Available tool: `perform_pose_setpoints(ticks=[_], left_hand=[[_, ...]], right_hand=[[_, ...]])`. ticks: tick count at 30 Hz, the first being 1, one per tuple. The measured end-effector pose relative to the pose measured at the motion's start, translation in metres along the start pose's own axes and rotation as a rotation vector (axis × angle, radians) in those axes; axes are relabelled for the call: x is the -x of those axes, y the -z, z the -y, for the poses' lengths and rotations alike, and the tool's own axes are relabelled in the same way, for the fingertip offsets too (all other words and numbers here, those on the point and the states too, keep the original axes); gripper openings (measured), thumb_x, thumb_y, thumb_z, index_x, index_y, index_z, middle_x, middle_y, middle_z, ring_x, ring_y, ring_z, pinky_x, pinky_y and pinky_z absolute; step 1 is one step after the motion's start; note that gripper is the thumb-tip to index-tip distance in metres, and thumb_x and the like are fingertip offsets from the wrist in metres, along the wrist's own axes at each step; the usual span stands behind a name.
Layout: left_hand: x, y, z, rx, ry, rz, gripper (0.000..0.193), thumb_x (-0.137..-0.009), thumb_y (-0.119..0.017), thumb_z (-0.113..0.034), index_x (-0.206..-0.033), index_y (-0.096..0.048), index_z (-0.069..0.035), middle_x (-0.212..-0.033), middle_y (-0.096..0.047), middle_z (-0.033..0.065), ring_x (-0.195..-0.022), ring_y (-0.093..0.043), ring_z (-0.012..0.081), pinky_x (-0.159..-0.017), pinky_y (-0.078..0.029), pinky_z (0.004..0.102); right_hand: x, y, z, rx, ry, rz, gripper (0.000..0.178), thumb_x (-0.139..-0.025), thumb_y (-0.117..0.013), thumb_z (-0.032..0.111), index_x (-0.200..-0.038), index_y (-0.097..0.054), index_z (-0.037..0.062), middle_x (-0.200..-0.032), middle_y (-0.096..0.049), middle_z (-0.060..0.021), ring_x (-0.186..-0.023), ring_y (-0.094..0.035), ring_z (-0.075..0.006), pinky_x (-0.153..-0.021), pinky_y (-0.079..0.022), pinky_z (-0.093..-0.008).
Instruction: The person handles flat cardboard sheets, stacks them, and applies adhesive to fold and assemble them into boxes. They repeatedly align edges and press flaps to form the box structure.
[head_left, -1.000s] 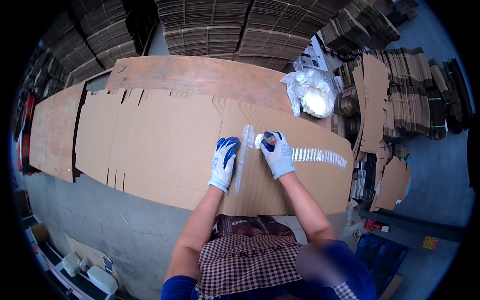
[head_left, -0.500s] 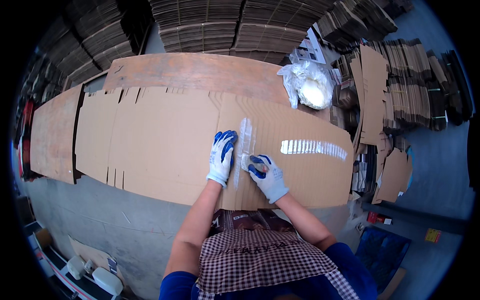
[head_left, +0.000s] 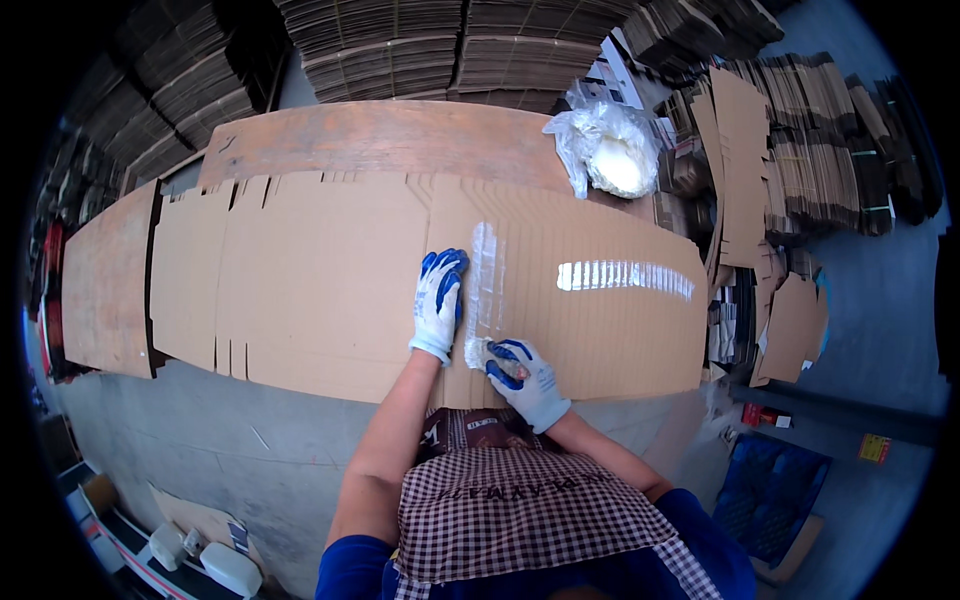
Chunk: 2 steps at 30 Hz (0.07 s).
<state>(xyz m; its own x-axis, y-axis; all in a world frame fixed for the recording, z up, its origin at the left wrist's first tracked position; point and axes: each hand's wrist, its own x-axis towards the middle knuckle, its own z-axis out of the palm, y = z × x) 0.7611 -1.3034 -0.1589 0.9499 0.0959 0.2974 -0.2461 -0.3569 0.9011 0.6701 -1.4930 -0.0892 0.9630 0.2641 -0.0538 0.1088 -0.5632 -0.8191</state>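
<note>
Staggered sheets of brown cardboard (head_left: 330, 265) lie across a wooden table. My left hand (head_left: 437, 305), in a white glove with blue palm and fingers, rests on the cardboard with its fingers stretched out, holding nothing. Beside it runs a shiny whitish smeared strip (head_left: 484, 270), lengthwise toward me. At the near end of that strip, my right hand (head_left: 525, 385), gloved the same way, is closed around a greyish, crumpled-looking wad (head_left: 506, 366), partly hidden by the fingers. Farther right, a second glossy strip (head_left: 625, 278) crosses the overlapping cardboard edges.
An open clear plastic bag with a whitish mass (head_left: 617, 165) sits at the table's far right. Tall cardboard stacks (head_left: 385, 50) stand behind the table, and more stacks (head_left: 810, 140) to the right. A blue crate-like object (head_left: 775, 490) is on the floor at right.
My right hand has moved nearer to me along the strip with the wad, and the smear there looks wider and whiter. My left hand stays flat on the cardboard.
</note>
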Motion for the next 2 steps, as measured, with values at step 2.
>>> perform_pose_setpoints(ticks=[2], left_hand=[[0.0009, 0.0025, 0.0045, -0.003, -0.003, -0.001, 0.038, -0.099, -0.044, -0.026, -0.122, -0.066, -0.005, -0.13, -0.063, 0.014, -0.128, -0.052, 0.0322, -0.119, -0.027, 0.046]], right_hand=[[-0.0001, 0.0067, -0.0027, 0.047, -0.085, -0.023, 0.042, -0.086, -0.074, 0.024, -0.122, -0.06, 0.0078, -0.117, -0.062, -0.016, -0.1, -0.066, -0.0354, -0.086, -0.054, -0.0411]])
